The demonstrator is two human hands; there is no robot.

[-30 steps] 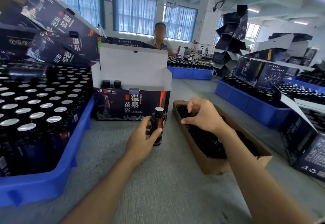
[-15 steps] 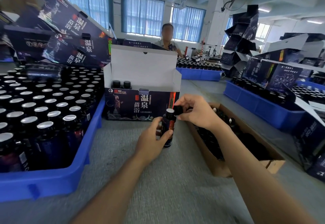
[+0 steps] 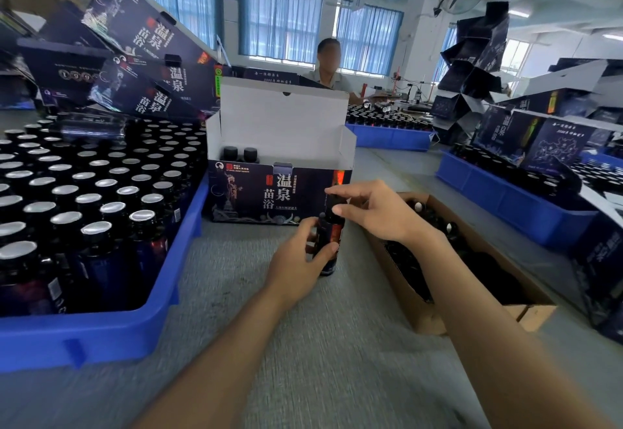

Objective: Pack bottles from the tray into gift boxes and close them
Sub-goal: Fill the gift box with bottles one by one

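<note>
A dark bottle stands upright on the grey table in front of an open gift box. My left hand grips the bottle's body. My right hand pinches a black cap on top of the bottle's neck. The box's white lid stands up, and two capped bottles sit in its back left corner. A blue tray on the left holds several foil-sealed bottles.
A brown cardboard box of black caps lies to the right of my hands. Stacked dark gift boxes lean behind the tray. More blue trays and boxes stand at the right. A person sits across the table.
My right hand came out of the cardboard box with a black cap and brought it left onto the bottle's top. My left hand kept its grip on the bottle.
</note>
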